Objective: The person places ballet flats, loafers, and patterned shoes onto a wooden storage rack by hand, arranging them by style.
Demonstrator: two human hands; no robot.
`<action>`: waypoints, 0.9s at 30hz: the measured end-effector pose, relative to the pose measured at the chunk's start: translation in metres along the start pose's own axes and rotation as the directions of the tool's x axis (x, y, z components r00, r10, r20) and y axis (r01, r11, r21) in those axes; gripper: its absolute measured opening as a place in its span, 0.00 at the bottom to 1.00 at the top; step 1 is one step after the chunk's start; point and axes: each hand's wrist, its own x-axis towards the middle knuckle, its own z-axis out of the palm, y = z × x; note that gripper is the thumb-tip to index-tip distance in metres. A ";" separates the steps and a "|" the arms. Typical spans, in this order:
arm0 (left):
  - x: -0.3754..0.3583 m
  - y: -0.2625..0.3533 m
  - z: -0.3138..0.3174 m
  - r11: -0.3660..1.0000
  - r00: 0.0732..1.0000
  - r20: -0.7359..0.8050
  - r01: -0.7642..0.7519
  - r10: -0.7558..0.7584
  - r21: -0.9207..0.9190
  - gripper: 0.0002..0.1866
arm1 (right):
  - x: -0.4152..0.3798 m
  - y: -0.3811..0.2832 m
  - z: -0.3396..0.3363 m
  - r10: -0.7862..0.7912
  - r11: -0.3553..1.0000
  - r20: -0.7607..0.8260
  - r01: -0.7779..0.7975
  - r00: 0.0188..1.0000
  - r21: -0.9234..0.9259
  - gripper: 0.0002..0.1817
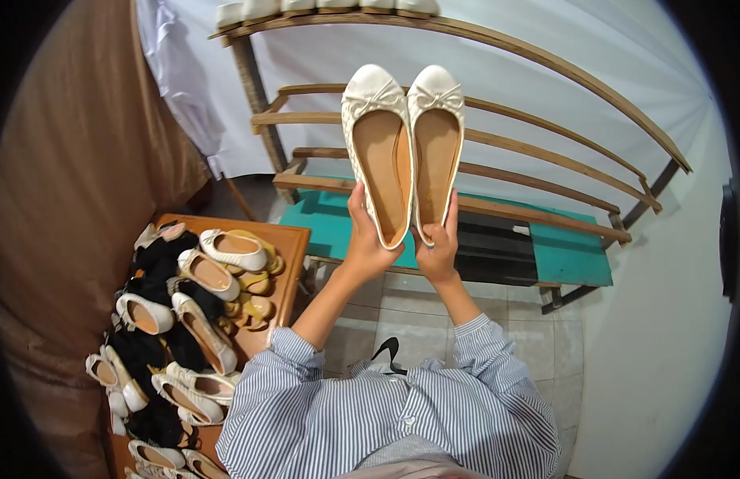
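Observation:
Two white ballet flats with small bows and tan insoles are held up side by side, toes pointing away from me. My left hand (365,239) grips the left ballet flat (375,94) by its heel, thumb near the inner rim. Round the heel of the right ballet flat (436,92) the fingers of my right hand (439,249) are closed. The shoes touch or nearly touch along their inner sides. Behind them is a wooden shoe rack (538,148) with slatted shelves.
On the left stands a brown table (294,239) covered with white flats (204,273), yellowish shoes (254,307) and black items (150,427). Several white shoes (338,5) line the rack's top shelf. A green and black bench (573,251) sits low behind my hands. A brown curtain (67,199) hangs at left.

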 end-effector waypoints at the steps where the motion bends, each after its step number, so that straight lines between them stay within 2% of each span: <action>1: 0.014 0.001 0.013 0.999 0.999 0.006 -0.040 0.040 -0.010 0.55 | 0.008 0.011 -0.011 0.001 1.000 -0.004 -0.001 1.000 -0.020 0.10; 3: 0.045 0.008 0.034 0.994 0.994 0.012 -0.108 0.108 -0.001 0.55 | 0.031 0.027 -0.031 -0.089 0.991 -0.019 0.087 0.996 -0.101 0.14; 7: 0.117 0.025 0.063 0.927 0.938 -0.032 -0.336 0.346 0.166 0.52 | 0.093 0.057 -0.053 -0.140 0.975 -0.083 0.122 0.987 -0.187 0.14; 9: 0.160 0.025 0.073 0.875 0.887 -0.052 -0.442 0.459 0.195 0.50 | 0.130 0.072 -0.059 -0.231 0.939 -0.151 0.180 0.961 -0.294 0.13; 13: 0.247 0.037 0.081 0.778 0.805 -0.067 -0.543 0.589 0.314 0.49 | 0.212 0.096 -0.068 -0.255 0.933 -0.172 0.195 0.952 -0.303 0.12; 14: 0.265 0.037 0.082 0.737 0.775 -0.075 -0.560 0.628 0.379 0.49 | 0.232 0.103 -0.070 -0.315 0.886 -0.151 0.233 0.937 -0.401 0.12; 15: 0.285 0.035 0.083 0.736 0.770 -0.084 -0.563 0.632 0.376 0.49 | 0.249 0.106 -0.071 -0.372 0.828 -0.122 0.269 0.920 -0.492 0.12; 16: 0.304 0.034 0.083 0.747 0.791 -0.067 -0.542 0.609 0.385 0.48 | 0.263 0.109 -0.071 -0.381 0.824 -0.119 0.278 0.917 -0.494 0.12; 18: 0.335 0.033 0.079 0.795 0.850 -0.034 -0.477 0.526 0.376 0.46 | 0.293 0.113 -0.068 -0.292 0.865 -0.178 0.180 0.940 -0.468 0.14; 19: 0.349 0.033 0.078 0.789 0.843 -0.041 -0.484 0.537 0.379 0.46 | 0.307 0.118 -0.065 -0.307 0.862 -0.181 0.192 0.934 -0.468 0.14; 21: 0.368 0.035 0.076 0.819 0.902 -0.004 -0.390 0.432 0.421 0.44 | 0.325 0.125 -0.060 -0.254 0.859 -0.197 0.128 0.947 -0.496 0.18; 22: 0.376 0.035 0.074 0.833 0.920 0.035 -0.370 0.391 0.412 0.41 | 0.331 0.128 -0.061 -0.057 0.883 -0.156 -0.023 0.986 -0.470 0.20; 23: 0.381 0.035 0.074 0.829 0.916 0.034 -0.377 0.400 0.413 0.41 | 0.336 0.132 -0.060 -0.065 0.882 -0.161 -0.018 0.985 -0.470 0.20; 25: 0.388 0.035 0.079 0.804 0.964 0.075 -0.253 0.254 0.537 0.38 | 0.344 0.138 -0.060 0.118 0.840 -0.115 -0.160 0.986 -0.519 0.23; 27: 0.390 0.035 0.083 0.801 0.971 0.071 -0.228 0.227 0.553 0.37 | 0.350 0.144 -0.062 0.153 0.841 -0.104 -0.185 0.983 -0.508 0.25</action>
